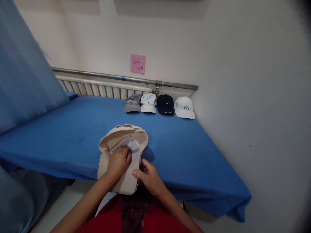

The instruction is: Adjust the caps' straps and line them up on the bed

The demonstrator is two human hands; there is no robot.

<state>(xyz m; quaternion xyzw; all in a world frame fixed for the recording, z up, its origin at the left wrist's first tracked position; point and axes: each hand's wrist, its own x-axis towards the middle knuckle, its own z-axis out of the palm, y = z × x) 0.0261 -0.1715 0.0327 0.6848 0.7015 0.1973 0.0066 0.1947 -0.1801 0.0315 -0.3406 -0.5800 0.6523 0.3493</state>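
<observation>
A beige baseball cap (127, 183) is held underside up over the front edge of the bed, its brim toward me and its crown pointing away. My left hand (119, 161) reaches into the crown with curled fingers against the pale lining; whether they pinch anything there is hidden. At the brim's right edge, my right hand (151, 177) grips it with the thumb on the near face and the fingers behind. Farther back stand a grey cap (132, 103), a white cap with small dark marks (148, 103), a black cap (165, 104) and a white lettered cap (184, 107), side by side.
A blue sheet (80, 129) covers the bed, which narrows against the wall on the right. Behind it run a radiator (97, 89) and a metal pipe (102, 75). A pink note (138, 63) is taped above. Blue curtain (24, 71) hangs at left.
</observation>
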